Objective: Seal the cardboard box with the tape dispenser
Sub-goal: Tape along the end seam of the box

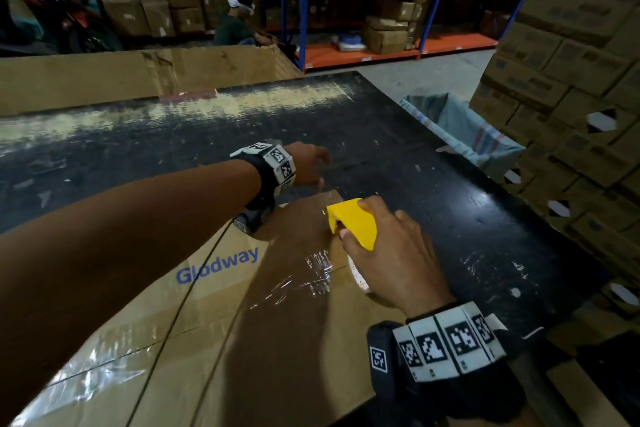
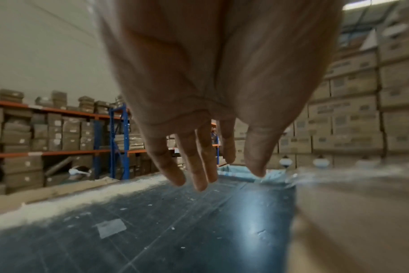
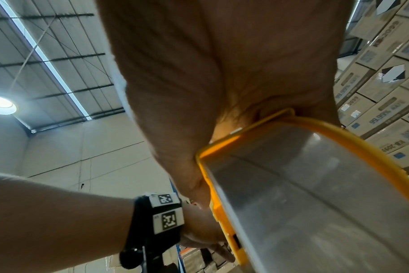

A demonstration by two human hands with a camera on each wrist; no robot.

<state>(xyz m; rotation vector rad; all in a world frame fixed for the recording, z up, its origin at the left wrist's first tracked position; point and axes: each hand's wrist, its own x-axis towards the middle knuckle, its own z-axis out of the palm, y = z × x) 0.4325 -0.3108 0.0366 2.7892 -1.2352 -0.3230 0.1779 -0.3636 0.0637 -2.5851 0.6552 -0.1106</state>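
A brown cardboard box (image 1: 214,333) printed "Glodway" lies flat on the black table (image 1: 433,163), with clear tape (image 1: 317,274) shining along its top seam. My right hand (image 1: 388,253) grips a yellow tape dispenser (image 1: 353,220) above the box's far end. In the right wrist view the yellow tape dispenser (image 3: 224,212) holds a clear tape roll (image 3: 315,203) against my palm. My left hand (image 1: 313,165) reaches past the box's far edge, over the table. In the left wrist view my left hand's fingers (image 2: 199,166) hang straight and relaxed, holding nothing.
A large open carton (image 1: 138,76) stands behind the table. A woven sack (image 1: 467,128) hangs at the table's right edge, beside tall stacks of boxes (image 1: 571,80). Orange-and-blue shelving (image 1: 398,17) lines the back wall, and a seated person (image 1: 239,24) is there.
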